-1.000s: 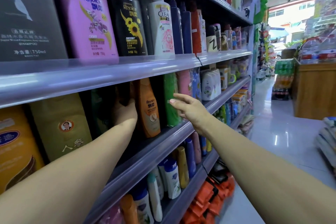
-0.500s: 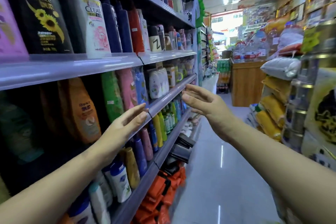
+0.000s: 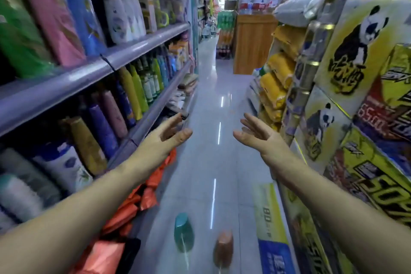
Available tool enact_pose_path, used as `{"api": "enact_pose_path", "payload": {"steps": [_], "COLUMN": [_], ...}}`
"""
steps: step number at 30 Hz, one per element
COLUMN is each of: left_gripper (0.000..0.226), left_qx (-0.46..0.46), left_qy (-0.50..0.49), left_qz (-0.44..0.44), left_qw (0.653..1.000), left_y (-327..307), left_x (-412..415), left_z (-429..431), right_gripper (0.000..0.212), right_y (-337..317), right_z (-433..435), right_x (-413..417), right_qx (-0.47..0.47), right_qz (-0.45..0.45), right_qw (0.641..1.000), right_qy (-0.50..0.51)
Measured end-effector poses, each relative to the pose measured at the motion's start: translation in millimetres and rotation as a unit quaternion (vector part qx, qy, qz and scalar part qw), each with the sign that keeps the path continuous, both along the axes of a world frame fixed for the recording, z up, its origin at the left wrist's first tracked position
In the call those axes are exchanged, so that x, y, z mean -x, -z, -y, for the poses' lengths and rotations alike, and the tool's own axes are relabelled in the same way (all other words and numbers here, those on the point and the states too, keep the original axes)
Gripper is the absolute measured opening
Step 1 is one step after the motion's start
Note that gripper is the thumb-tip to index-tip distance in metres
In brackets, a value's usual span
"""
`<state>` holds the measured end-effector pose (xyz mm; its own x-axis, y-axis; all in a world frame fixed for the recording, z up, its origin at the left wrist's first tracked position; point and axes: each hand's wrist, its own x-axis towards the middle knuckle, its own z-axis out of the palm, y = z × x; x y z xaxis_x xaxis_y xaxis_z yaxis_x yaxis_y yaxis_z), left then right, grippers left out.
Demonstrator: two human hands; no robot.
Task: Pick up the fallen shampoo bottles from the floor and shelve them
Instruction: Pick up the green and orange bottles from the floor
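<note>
Two fallen bottles lie on the grey tiled floor near the bottom of the view: a teal bottle (image 3: pixel 183 232) and, to its right, a brown bottle (image 3: pixel 223 249). Both are blurred. My left hand (image 3: pixel 165 137) hovers over the aisle beside the shelf edge, fingers apart, holding nothing. My right hand (image 3: pixel 258 134) is level with it, palm turned inward, also empty. Both hands are well above and beyond the bottles. The shampoo shelves (image 3: pixel 73 83) run along the left, packed with bottles.
Orange packets (image 3: pixel 133 207) are piled on the floor under the left shelves. Stacked cartons with panda prints (image 3: pixel 347 55) and yellow sacks (image 3: pixel 275 87) line the right side. A yellow and blue box (image 3: pixel 271 222) lies by the cartons. A wooden counter (image 3: pixel 253 42) stands far down the aisle.
My left hand has let go of a bottle on the shelf and drawn back. Both hands have swung out over the aisle, and the view has turned down to the floor.
</note>
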<state>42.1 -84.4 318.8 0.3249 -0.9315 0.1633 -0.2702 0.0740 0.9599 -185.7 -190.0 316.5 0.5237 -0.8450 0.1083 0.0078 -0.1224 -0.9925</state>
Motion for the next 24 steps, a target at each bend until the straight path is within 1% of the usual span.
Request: {"api": "enact_pose_path", "payload": {"steps": [1, 2, 4, 5, 10, 13, 16, 18, 22, 24], "left_gripper": [0.06, 0.067, 0.088, 0.095, 0.11, 0.113, 0.121, 0.118, 0.088, 0.086], "left_qx": [-0.016, -0.04, -0.082, -0.099, -0.168, -0.196, -0.219, -0.234, -0.252, -0.265], "left_qy": [0.003, 0.006, 0.001, 0.003, -0.001, -0.004, -0.008, -0.012, -0.014, -0.015], "left_qz": [-0.005, -0.016, -0.027, -0.024, -0.023, -0.041, -0.05, -0.056, -0.061, -0.062], "left_qw": [1.0, 0.999, 0.996, 0.995, 0.986, 0.98, 0.974, 0.971, 0.966, 0.962], "left_y": [20, 45, 85, 100, 171, 207, 238, 257, 293, 308], "left_x": [0, -2, -6, -8, -15, -20, -22, -23, -26, -27], "left_z": [0, -1, -7, -11, -25, -31, -37, -40, -41, -41], "right_gripper": [0.102, 0.103, 0.106, 0.106, 0.106, 0.108, 0.108, 0.108, 0.103, 0.099], "right_y": [19, 42, 80, 96, 163, 194, 225, 246, 286, 304], "right_z": [-2, -5, -10, -13, -22, -25, -29, -33, -43, -46], "right_x": [5, 9, 18, 22, 24, 21, 19, 19, 23, 24], "right_qx": [-0.013, -0.029, -0.052, -0.061, -0.117, -0.141, -0.168, -0.178, -0.192, -0.192], "right_qz": [-0.015, -0.028, -0.055, -0.068, -0.097, -0.108, -0.121, -0.141, -0.182, -0.207], "right_qw": [1.0, 0.999, 0.997, 0.996, 0.988, 0.984, 0.978, 0.974, 0.964, 0.959], "right_qy": [0.003, 0.007, 0.016, 0.018, 0.022, 0.017, 0.014, 0.008, 0.001, -0.006]}}
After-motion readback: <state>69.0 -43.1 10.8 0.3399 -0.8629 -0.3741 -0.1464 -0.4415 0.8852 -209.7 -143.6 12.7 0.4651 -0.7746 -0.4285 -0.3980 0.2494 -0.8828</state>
